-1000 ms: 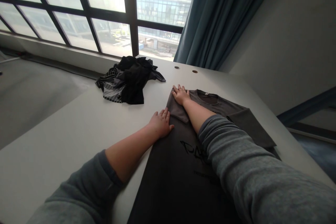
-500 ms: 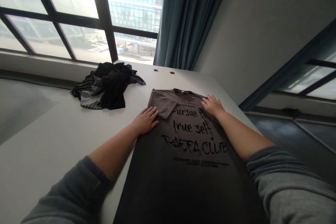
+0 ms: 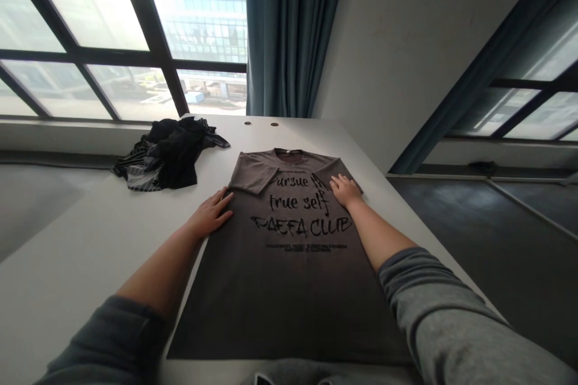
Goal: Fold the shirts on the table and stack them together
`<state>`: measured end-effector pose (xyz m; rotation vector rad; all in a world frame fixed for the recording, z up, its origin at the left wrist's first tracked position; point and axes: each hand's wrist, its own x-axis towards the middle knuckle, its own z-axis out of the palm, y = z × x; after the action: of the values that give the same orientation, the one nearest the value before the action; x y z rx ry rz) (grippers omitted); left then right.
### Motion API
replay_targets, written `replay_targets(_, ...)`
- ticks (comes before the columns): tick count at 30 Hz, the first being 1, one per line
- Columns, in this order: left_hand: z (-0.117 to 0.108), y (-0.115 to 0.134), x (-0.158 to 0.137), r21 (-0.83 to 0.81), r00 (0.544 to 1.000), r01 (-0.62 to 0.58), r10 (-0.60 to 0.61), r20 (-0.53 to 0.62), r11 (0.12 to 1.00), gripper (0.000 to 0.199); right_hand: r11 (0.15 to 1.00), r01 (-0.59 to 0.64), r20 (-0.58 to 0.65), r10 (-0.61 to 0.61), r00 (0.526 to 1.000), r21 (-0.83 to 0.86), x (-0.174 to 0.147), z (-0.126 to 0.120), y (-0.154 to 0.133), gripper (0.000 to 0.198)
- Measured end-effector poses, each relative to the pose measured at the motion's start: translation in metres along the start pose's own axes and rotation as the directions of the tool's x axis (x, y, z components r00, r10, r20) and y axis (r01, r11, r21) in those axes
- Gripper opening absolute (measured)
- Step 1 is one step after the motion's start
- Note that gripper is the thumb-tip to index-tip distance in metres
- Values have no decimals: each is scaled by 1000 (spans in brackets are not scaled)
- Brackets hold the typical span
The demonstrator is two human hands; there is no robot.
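A dark grey-brown T-shirt (image 3: pixel 289 289) with black lettering lies spread flat on the white table, its collar toward the window. Both of its sleeves are folded inward over the chest. My left hand (image 3: pixel 210 214) rests on the shirt's left edge just below the sleeve, fingers stretched out. On the right sleeve lies my right hand (image 3: pixel 345 190), palm down with its fingers extended. Neither hand grips the cloth.
A crumpled heap of black and striped clothing (image 3: pixel 169 156) sits at the back left of the white table (image 3: pixel 112 240). Two round cable holes are near the table's far edge. Behind it hang a blue curtain (image 3: pixel 289 36) and a window. The table's right edge runs beside my right arm.
The camera view has shifted, so the scene sits further left and the shirt's bottom hem now shows. My right hand has slid slightly down from the shoulder onto the sleeve; my left stays at the edge.
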<state>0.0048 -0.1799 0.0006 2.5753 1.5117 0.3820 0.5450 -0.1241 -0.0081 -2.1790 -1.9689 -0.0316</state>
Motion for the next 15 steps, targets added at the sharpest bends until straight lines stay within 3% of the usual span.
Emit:
replay_targets(3, -6, 2, -51, 32, 997, 65, -67, 37, 997, 72, 993, 94, -162, -82, 983, 65, -16, -5, -3, 59)
replay_targets(6, -11, 13, -101, 61, 994, 96, -99, 38, 993, 70, 962, 244, -225, -212, 951, 124, -46, -10, -4, 57)
replay_targets(10, -13, 35, -154, 85, 995, 92, -94, 22, 992, 68, 865, 459, -167, -432, 886, 203, -115, -18, 6, 59)
replay_targets(15, -10, 53, -195, 103, 998, 69, -68, -11, 992, 68, 833, 507, -66, -506, 860, 223, -221, -38, 28, 59)
